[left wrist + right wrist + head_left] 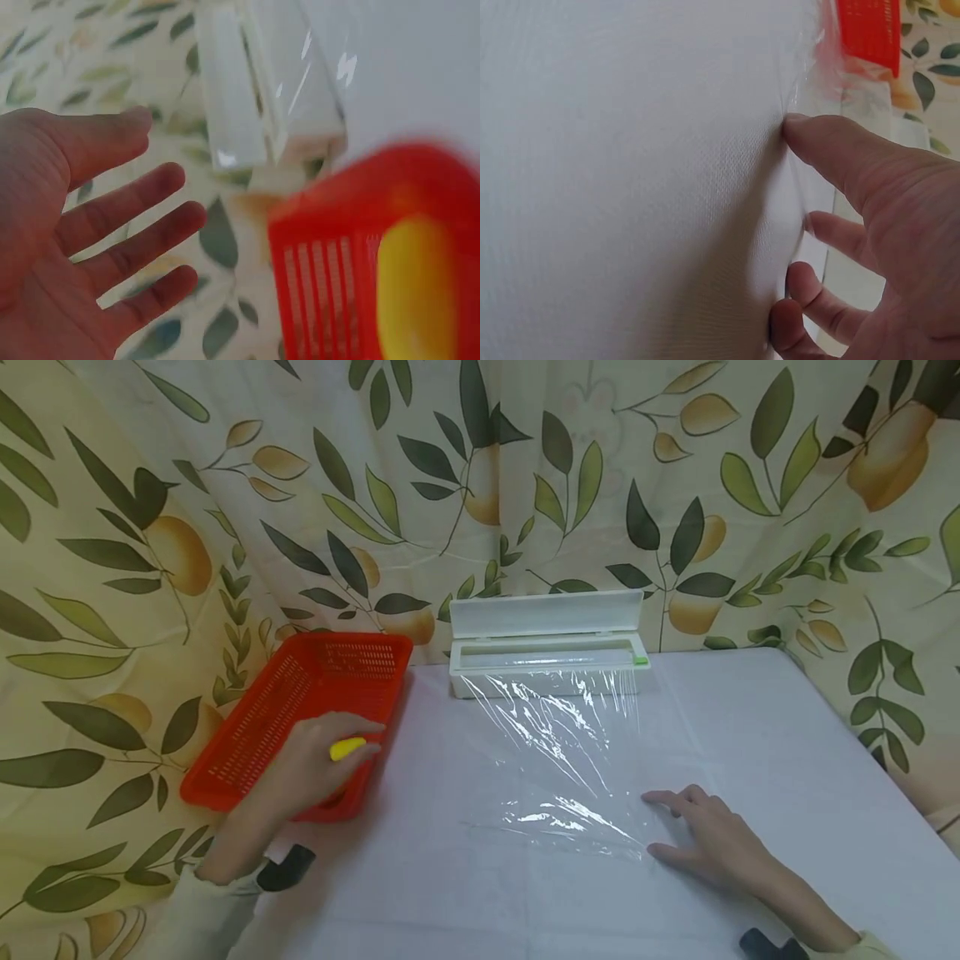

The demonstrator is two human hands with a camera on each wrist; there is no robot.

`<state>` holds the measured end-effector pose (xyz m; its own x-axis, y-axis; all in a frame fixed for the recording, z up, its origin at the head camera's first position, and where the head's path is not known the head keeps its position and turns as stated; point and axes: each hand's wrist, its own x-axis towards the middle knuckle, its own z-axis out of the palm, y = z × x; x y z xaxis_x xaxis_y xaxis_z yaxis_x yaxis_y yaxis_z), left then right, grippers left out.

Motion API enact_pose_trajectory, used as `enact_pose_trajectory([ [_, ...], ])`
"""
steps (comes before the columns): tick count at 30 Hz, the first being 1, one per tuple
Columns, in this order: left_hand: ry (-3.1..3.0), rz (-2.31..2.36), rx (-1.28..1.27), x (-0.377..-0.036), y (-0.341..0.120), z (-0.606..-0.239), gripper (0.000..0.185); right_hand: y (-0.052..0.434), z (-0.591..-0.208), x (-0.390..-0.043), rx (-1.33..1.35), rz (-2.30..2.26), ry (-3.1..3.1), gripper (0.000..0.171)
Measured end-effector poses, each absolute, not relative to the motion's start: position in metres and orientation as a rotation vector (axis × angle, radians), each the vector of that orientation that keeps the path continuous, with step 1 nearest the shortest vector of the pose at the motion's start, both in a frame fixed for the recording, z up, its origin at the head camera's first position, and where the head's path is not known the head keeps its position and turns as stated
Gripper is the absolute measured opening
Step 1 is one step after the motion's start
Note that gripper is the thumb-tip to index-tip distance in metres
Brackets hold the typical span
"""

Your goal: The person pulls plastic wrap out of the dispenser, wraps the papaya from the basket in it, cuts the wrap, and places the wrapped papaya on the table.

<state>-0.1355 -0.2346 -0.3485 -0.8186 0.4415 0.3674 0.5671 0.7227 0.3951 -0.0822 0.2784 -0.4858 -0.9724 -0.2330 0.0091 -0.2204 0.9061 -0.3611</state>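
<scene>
My left hand [311,764] hovers over the red plastic basket [197,789], thumb and fingers spread apart. Through the gap between them shows a yellow rounded object [347,748]; the left wrist view has this blurred yellow shape against the basket, away from the fingers, its kind unclear. Clear plastic wrap [551,743] stretches forward over the white tabletop from a white dispenser box [547,615] with its lid raised. Beside the wrap's near right corner is my right hand [716,835]. In the right wrist view its thumb [832,146] touches the film's edge, fingers apart and loosely bent.
A leaf-and-fruit patterned curtain [420,527] hangs behind and to the left of the table [750,735]. The basket stands at the table's left, and the dispenser is near the back edge. A green piece [640,660] sits at the dispenser's right end.
</scene>
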Motion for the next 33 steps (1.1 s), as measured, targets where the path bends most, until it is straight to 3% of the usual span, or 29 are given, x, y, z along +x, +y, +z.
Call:
enact_pose_trajectory([
  [7, -2.856, -0.677, -0.656, -0.161, -0.288, -0.34, 0.047, 0.281, -0.488, -0.085, -0.366, -0.551, 3.015, 0.069],
  [14, -3.272, -0.661, -0.657, -0.171, -0.303, -0.356, 0.077, 0.281, -0.485, -0.083, -0.361, -0.551, 3.023, 0.068],
  [33, -3.727, -0.587, -0.361, -0.206, -0.301, -0.369, 0.084, 0.28, -0.483, -0.081, -0.348, -0.589, 3.012, 0.067],
])
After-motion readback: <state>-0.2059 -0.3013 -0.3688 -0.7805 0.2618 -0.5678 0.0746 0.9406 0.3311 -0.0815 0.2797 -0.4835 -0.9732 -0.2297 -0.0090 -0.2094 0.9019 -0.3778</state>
